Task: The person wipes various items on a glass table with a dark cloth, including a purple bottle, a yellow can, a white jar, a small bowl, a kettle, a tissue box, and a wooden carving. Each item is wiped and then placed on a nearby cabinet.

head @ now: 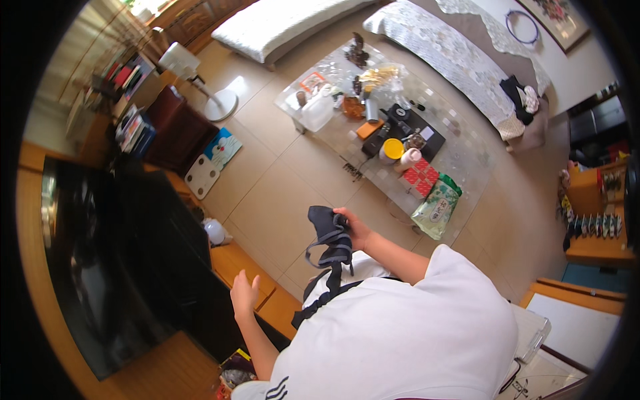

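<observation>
My right hand (356, 230) grips a bundle of dark fabric with grey-edged straps (332, 240), held in front of my body. One loop of strap hangs free on its left side. Below the bundle, a black gathered strap (327, 299) lies against my white T-shirt (400, 340); whether the two are one piece I cannot tell. My left hand (244, 295) is raised to the left, thumb apart from the fingers, with nothing in it. It is nearest to the wooden television cabinet (277, 312), without visible contact.
A glass coffee table (465, 170) bears a red patterned box (421, 177), a green packet (437, 207) and a yellow-lidded tub (391, 150). A television (90, 270) stands left. Beyond are a white scale (202, 176), a white-based stand (220, 105) and a covered sofa (445, 65).
</observation>
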`<action>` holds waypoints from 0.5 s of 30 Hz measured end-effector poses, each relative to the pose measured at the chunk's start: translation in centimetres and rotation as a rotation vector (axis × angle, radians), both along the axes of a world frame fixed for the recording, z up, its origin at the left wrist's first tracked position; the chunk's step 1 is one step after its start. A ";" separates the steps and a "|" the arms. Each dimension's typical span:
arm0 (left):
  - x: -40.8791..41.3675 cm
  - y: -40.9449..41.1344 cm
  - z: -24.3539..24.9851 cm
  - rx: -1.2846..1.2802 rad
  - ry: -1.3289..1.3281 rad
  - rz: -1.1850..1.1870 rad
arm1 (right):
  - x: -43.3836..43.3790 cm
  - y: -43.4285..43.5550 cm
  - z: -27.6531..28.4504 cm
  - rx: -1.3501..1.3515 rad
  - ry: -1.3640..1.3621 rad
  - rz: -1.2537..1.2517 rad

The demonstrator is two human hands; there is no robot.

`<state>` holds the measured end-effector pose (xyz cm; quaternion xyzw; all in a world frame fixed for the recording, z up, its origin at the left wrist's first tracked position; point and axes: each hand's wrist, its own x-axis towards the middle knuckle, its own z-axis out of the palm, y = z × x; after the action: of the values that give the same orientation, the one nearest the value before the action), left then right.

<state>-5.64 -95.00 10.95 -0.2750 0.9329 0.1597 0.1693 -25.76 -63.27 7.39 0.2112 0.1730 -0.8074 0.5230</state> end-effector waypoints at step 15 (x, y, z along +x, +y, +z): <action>-44.2 18.9 -7.7 0.384 -0.088 -0.604 | -6.5 23.7 -4.2 0.315 0.028 -0.970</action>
<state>-49.81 -76.06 3.25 0.0434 0.9168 0.2630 0.2975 -32.26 -39.58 3.16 0.3329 0.1817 -0.9241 0.0475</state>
